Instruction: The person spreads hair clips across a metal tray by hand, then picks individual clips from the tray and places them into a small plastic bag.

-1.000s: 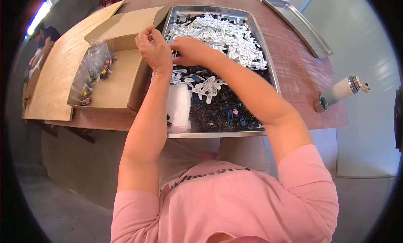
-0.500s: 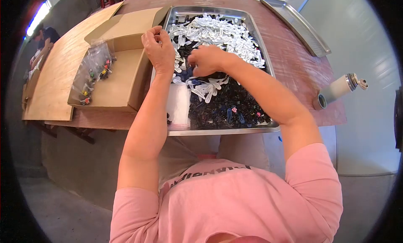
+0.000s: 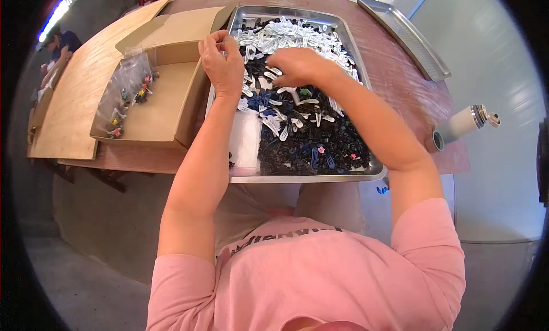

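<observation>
A metal tray [image 3: 366, 90] on the table holds white hair clips [image 3: 286, 36] at its far part and black clips [image 3: 286, 153] nearer, with a few blue ones [image 3: 261, 101] among them. My left hand [image 3: 222, 65] is raised over the tray's left edge, thumb and fingertips pinched together; whatever lies between them is too small to make out. Over the middle of the tray is my right hand [image 3: 300, 66], fingers curved down at the clips, its fingertips partly blurred. A white pad [image 3: 244, 142] lies in the tray's near left corner.
Left of the tray, an open cardboard box [image 3: 166, 102] holds plastic bags [image 3: 128, 90] with small colourful pieces. A flask [image 3: 463, 120], its cup [image 3: 436, 140] and another metal tray [image 3: 406, 36] are on the right. Another person [image 3: 66, 44] is at the far left.
My right hand has moved rightward, away from my left hand, and clips in the tray's middle are spread differently. My left hand has shifted slightly right, still pinched.
</observation>
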Demonstrator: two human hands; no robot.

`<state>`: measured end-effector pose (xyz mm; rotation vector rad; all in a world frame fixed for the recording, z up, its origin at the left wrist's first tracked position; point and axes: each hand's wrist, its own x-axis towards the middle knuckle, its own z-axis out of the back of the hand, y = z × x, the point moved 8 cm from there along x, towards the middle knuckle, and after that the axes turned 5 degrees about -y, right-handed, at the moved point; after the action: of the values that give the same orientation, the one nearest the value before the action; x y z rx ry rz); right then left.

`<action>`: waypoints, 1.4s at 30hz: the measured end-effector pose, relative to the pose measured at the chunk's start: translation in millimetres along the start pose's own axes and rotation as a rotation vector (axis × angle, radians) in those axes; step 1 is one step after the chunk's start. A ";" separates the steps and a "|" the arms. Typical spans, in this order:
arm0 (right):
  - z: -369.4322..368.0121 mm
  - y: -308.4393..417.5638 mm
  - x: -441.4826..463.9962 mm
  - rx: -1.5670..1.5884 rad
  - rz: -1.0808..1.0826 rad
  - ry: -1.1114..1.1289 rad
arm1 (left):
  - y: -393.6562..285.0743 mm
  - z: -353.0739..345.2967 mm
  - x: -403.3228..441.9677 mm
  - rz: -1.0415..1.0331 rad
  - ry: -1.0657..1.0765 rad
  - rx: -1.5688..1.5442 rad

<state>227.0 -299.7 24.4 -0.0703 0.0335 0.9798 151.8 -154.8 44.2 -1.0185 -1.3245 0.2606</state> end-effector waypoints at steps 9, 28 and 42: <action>-24.2 27.1 80.0 0.058 -0.091 -0.263 | 3.6 -0.3 0.3 0.008 0.046 0.061; 12.2 -0.2 -50.2 -0.007 0.099 0.345 | 2.6 -2.7 -1.8 -0.033 0.036 0.027; -42.9 30.3 -21.0 0.217 0.019 0.048 | 5.7 -6.9 -5.5 0.008 0.122 0.081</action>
<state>190.3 -303.5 -18.5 0.1057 0.1849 0.9880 158.4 -158.5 37.0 -0.9566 -1.1905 0.2520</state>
